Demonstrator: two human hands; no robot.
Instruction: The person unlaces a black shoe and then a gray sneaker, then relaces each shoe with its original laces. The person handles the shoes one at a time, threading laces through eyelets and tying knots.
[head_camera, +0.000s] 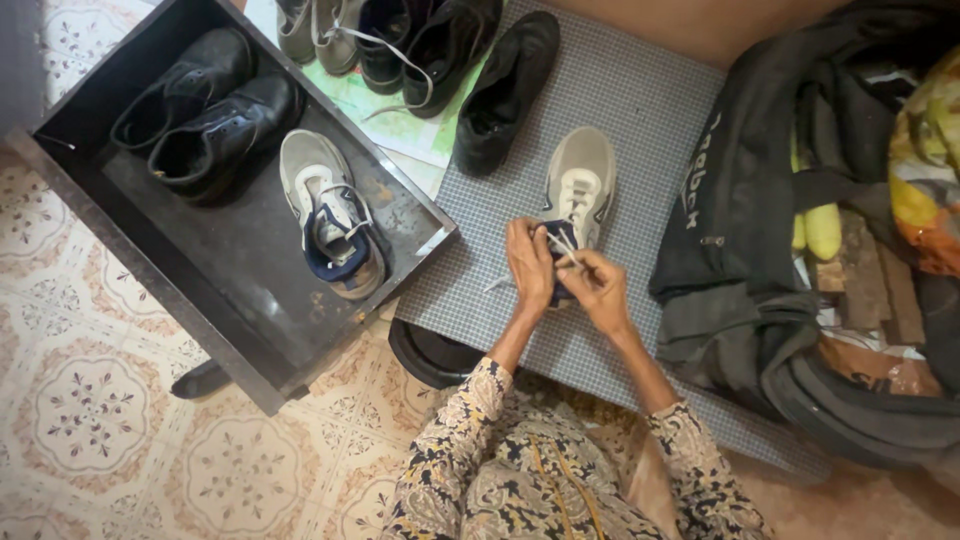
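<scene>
- Both hands meeting over the heel end of a grey-and-white sneaker (580, 185), fingers pinched shut on its white laces (562, 243).
- Left hand (530, 265) curled over the shoe's dark blue collar, fingertips closed on a lace strand; right hand (598, 290) just beside it, thumb and forefinger nipping another strand pulled taut between the two.
- One loose lace end (497, 284) trailing off to the left of the left hand, lying on the mat.
- Sneaker resting toe-away on a grey checked mat (640, 110), about the middle of it, nearer the mat's near edge than its far one.
- Black slip-on shoe (505, 90) lying on the mat's far left corner, well apart from the sneaker.
- Left of the mat, touching its left edge: a shallow black tray (240, 290) set askew on the patterned tile floor (90, 410).
- Inside the tray: matching grey-and-blue sneaker (332, 215) near the right wall, and a pair of black leather shoes (205, 110) in the far left corner.
- Beyond the tray's far edge: several more shoes (380, 35), dark and grey, laces hanging loose.
- Off the mat's right edge: dark bag (740, 230) slumped open, yellow items (820, 230) showing within.
- Near bottom edge: patterned sleeves (460, 440) of the person's garment.
</scene>
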